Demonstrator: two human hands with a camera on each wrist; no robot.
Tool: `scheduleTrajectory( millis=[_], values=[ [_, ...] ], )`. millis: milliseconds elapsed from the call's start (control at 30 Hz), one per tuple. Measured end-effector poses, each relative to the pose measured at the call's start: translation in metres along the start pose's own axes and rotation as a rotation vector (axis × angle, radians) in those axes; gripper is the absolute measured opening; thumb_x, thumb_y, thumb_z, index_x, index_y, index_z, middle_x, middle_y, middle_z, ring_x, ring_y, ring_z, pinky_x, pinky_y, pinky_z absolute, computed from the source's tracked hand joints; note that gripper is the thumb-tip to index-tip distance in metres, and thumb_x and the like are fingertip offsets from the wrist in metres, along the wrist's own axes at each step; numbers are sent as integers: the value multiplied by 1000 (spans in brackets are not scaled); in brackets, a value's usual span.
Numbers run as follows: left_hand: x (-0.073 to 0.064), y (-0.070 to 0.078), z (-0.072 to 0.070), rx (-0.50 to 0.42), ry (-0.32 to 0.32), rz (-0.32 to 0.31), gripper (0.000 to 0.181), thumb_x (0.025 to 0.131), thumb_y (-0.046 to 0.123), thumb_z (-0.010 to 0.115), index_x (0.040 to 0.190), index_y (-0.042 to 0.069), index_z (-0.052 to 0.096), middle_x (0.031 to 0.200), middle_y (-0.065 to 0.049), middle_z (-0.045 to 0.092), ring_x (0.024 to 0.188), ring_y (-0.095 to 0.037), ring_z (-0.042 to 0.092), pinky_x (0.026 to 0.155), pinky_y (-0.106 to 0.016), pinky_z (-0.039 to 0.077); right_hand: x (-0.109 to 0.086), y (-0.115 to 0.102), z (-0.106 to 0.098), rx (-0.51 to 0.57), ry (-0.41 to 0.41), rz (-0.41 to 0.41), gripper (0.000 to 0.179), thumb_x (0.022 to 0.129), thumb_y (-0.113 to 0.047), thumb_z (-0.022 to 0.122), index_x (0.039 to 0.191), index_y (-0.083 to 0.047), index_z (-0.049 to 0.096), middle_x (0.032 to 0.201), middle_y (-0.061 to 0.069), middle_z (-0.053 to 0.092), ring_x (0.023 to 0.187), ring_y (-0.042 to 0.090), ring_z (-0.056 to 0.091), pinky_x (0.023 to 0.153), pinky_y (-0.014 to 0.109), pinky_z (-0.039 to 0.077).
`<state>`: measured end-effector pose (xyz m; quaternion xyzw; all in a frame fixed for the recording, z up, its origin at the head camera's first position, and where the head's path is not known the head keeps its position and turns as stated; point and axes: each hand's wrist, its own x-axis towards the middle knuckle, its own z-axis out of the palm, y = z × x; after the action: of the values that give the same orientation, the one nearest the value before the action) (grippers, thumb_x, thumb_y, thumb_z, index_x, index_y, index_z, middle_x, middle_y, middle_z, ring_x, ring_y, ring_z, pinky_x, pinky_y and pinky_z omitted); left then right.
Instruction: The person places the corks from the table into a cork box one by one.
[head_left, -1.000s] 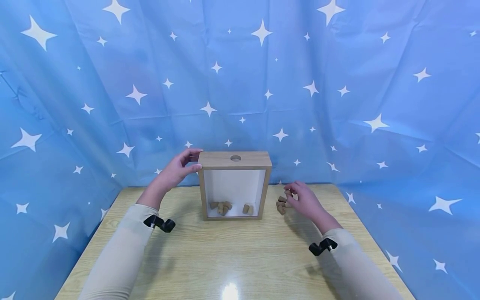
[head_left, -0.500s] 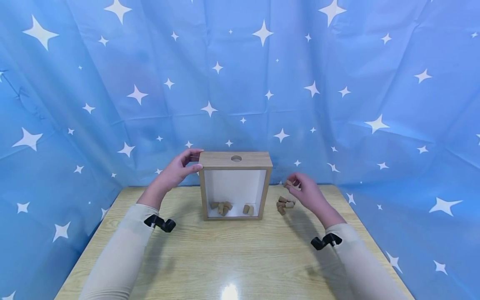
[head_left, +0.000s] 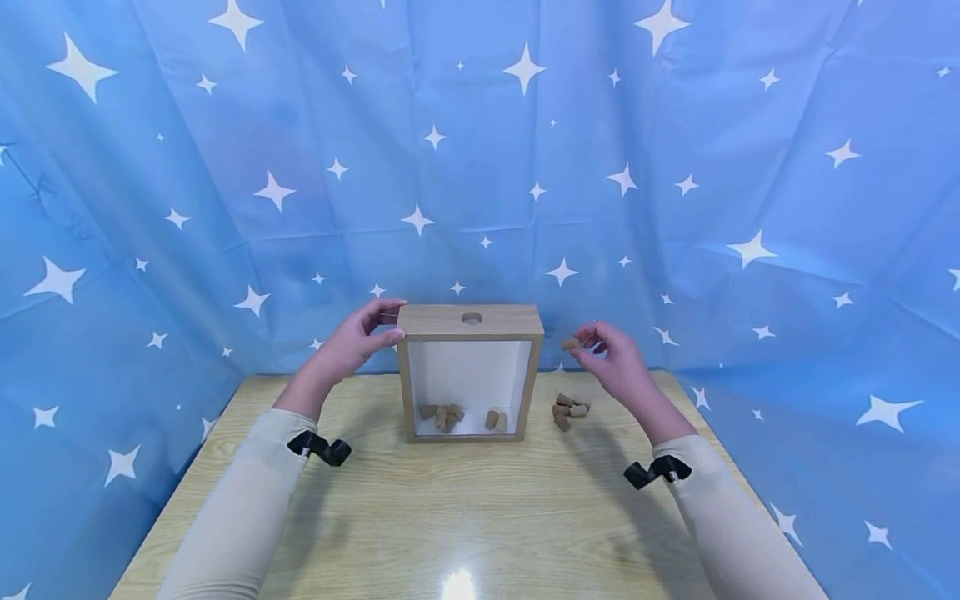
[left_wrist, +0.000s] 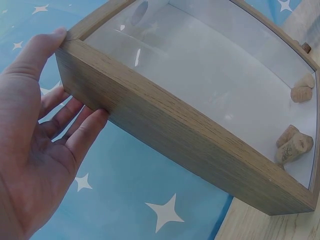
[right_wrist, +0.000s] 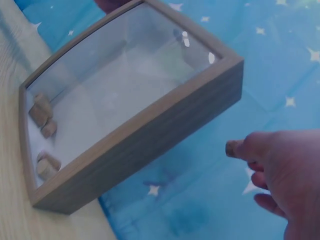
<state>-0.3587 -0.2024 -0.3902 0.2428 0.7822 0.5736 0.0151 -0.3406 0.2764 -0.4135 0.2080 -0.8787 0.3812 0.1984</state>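
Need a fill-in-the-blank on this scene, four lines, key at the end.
1. The ____ hand holds the box.
2. The right hand pinches exactly ____ cork.
3. The round hole is in the box's ____ face.
4. In the head view, loose corks lie to the ____ of the box.

Missing words: left; one; top; right

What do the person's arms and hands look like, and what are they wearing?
The left arm has a long, plain cream cloth sleeve, and the right arm a matching cream cloth sleeve. Each wrist wears a small, knobby black gadget. The left hand and right hand have no gloves.
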Motion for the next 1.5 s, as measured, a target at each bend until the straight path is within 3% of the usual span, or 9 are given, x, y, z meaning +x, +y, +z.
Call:
scheduleTrajectory(
  millis=[167,400,633,767,1000,1233,1500],
  values=[
    [-2,1,1,13,-5,-10,62,110,28,74,164,12,48,158,-18,52,152,-39,46,123,-64,41,5,-14,-4,25,67,-52,24,100,4,78,123,-2,74,112,12,73,101,26,68,89,47,58],
    [0,0,0,19,2,-5,64,109,29,75,164,12,48,158,-17,52,151,-38,46,123,-64,41,17,-36,-13,53,120,-93,24,100,3,79,124,1,75,113,14,76,100,25,68,89,27,54],
    [0,3,0,32,3,0,64,109,30,75,164,11,48,157,-18,52,151,-39,47,122,-64,42,30,-52,-16,63,135,-107,24,99,2,80,123,-2,77,111,11,78,98,23,68,86,22,53],
    [0,4,0,29,4,0,64,110,29,74,165,10,47,157,-18,52,152,-39,46,122,-64,42,37,-60,-13,62,126,-150,23,101,-3,81,123,-4,78,112,8,78,99,21,68,88,26,53],
    [0,2,0,24,1,-2,62,110,28,75,164,13,48,157,-17,52,152,-39,45,123,-64,41,50,-76,-5,68,103,-232,24,99,-1,83,122,-1,78,113,11,76,100,26,68,89,51,57],
    [2,1,0,26,1,0,62,110,28,74,164,11,48,157,-18,52,154,-39,44,123,-64,40,62,-93,2,56,63,-278,24,97,-1,85,120,-4,79,112,9,77,100,26,67,87,38,56],
    [2,2,0,19,-1,-6,62,110,30,75,163,13,49,157,-17,52,152,-39,46,121,-65,42,70,-109,12,87,-13,-303,24,97,-3,85,120,-1,79,112,10,77,100,29,68,86,44,58]
  ],
)
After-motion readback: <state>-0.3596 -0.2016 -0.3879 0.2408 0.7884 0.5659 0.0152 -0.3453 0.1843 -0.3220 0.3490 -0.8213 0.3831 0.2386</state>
